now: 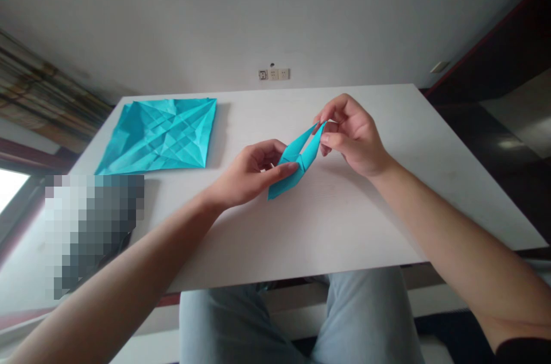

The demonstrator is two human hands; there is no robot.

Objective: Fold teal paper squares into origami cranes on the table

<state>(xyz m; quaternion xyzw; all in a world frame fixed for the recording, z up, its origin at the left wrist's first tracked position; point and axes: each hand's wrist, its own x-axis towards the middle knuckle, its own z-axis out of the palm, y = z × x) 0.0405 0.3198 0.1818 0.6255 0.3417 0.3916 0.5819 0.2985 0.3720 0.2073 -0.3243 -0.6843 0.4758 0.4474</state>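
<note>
Step in hand, as judged from the grip: shaping or aligning of the two narrow points on a folded turquoise paper. Location: between both hands, apparently above the middle of the white table; points directed away and to the right, broad end directed near and to the left.

Left hand: thumb laid across the body of the folded turquoise paper, fingers behind — a firm-looking grip. Right hand: thumb and forefinger brought to a narrow pinch at the tips of the points; remaining fingers curled. Exact contact with each separate point: not discernible.

At the far left of the table, well apart from both hands: a creased turquoise sheet, spread out.

Next move, as judged: use the left grip as an anchor, align both points, then press along the crease — lightly, to avoid bending the thin tips.
</note>
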